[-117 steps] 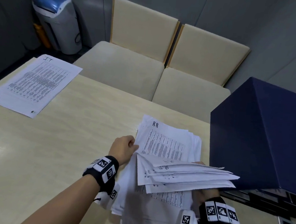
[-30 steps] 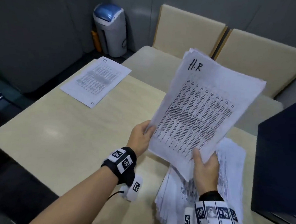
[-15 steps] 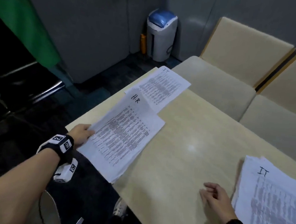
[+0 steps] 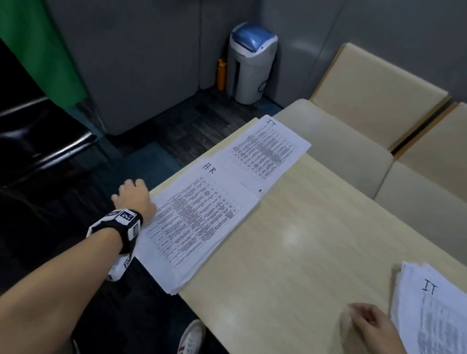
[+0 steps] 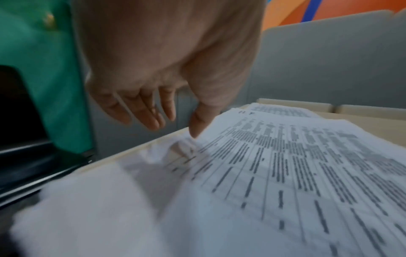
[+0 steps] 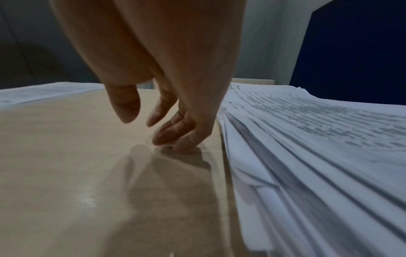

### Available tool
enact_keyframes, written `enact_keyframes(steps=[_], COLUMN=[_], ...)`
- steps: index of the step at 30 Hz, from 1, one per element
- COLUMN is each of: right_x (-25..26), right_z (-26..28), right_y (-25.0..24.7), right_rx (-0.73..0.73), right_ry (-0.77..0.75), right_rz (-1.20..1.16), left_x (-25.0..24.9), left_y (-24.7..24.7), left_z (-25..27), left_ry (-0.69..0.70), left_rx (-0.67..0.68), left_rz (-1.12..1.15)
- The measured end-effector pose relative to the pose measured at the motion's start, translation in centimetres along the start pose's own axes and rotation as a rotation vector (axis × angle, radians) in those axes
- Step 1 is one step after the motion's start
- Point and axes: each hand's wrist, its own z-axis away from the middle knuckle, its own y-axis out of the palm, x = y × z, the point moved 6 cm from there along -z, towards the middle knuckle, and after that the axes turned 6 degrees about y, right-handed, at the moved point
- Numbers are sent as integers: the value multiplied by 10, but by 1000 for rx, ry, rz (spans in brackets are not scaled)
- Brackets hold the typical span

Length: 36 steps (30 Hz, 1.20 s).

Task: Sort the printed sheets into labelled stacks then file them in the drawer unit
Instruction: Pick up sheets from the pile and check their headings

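Observation:
A thin stack of printed sheets marked "H.R" [image 4: 196, 221] lies at the table's left edge and overhangs it toward me. Just beyond it lies a sheet marked "I.T" [image 4: 267, 151]. My left hand [image 4: 132, 197] hovers off the table edge beside the H.R stack [image 5: 285, 173]. In the left wrist view this hand [image 5: 171, 125] has straight fingers and its thumb tip touches the paper's edge. My right hand [image 4: 368, 324] rests its fingertips [image 6: 186, 144] on the table, holding nothing, beside a thick pile [image 4: 443, 324] topped by an "I.T" sheet.
The pale wooden table [image 4: 304, 251] is bare between the stacks. Beige bench seats [image 4: 367, 147] run along its far side. A blue-lidded bin [image 4: 250, 63] stands in the corner and a black chair [image 4: 30, 135] at left. The dark blue drawer unit [image 6: 351, 52] stands behind the pile.
A second ago both hands held the H.R sheets up. My left hand carried them to the table's left edge, laid them below the I.T sheet and let go. My right hand dropped beside the pile.

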Motion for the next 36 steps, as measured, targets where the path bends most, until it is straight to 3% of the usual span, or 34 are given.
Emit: enact_keyframes(steps=[2,5,8,12,16,19,22,25,28,31,36], right_x=[7,4,-18,-48,-83,-105,-116,-123,-129,-132,-130], right_z=[5,12,14,21,13,8,-8,-21,-27,-30,-28], right_y=[-16,-46,-78,-127,-172,-196,-208,-216,-228,-232,-240], right_rx=[-95,-226,-306,-401,-441,-424,-385,-355,-408,-410,-542], right_ry=[-16,-15,33,174,304,399,350,311,373,387,274], right_rz=[-53,-102,-79,-5,146,208,89,-11,7,-45,-203], left_x=[-34,-109,-205,-330,-426,-473,-497,-507,-510,-511,-509], left_y=[-10,-7,16,56,100,137,165,177,180,180,176], left_z=[0,11,47,133,229,282,307,316,320,322,319], left_ry=[100,287,510,771,922,913,811,727,676,614,584], left_rx=[-101,-78,88,299,492,564,546,446,350,345,333], left_rz=[41,161,280,392,403,333,238,174,144,170,243])
